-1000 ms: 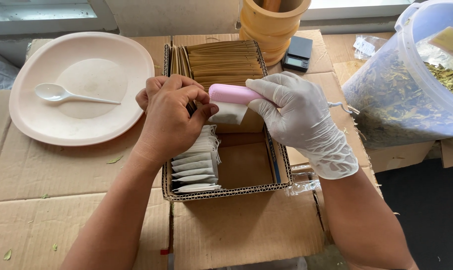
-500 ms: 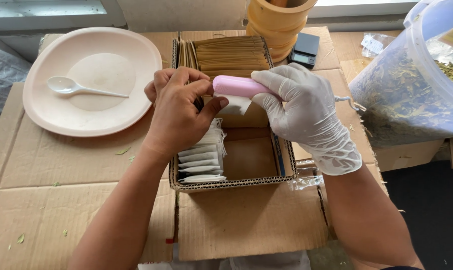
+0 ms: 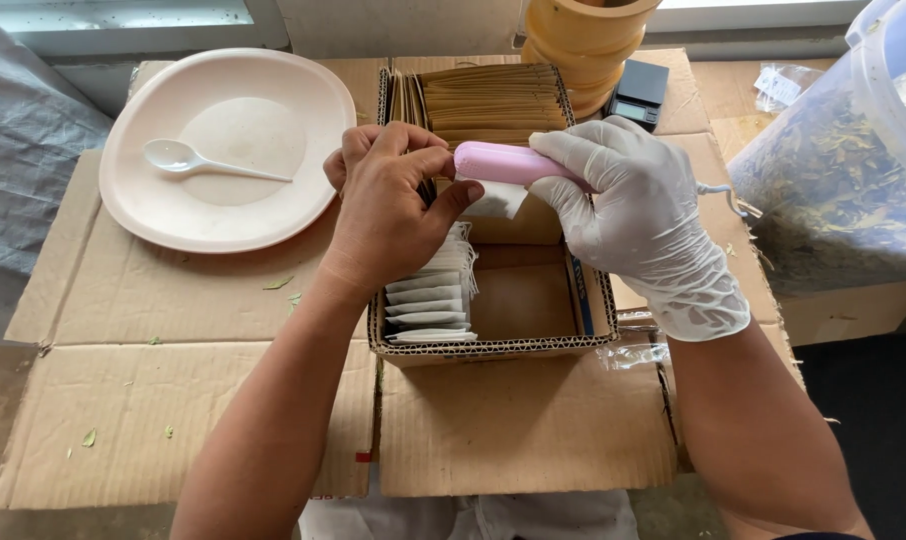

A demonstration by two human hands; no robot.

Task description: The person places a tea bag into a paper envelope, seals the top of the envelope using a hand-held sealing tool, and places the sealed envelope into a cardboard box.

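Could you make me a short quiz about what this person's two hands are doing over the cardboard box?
1. True or false: the right hand wears a white glove.
2. What does the right hand grip: A the pink plastic handheld tool, B the white plastic spoon, C the small black scale?
3. Fill in: the bare left hand pinches a small white ____ under the tool.

Key: 1 true; 2 A; 3 paper bag.

Both forearms reached forward and converged. The bare left hand point(image 3: 388, 205) was curled, knuckles up, thumb and fingertips pinched together. The gloved right hand point(image 3: 641, 215) faced it, fingers wrapped in a closed grip, wrist bent slightly inward.
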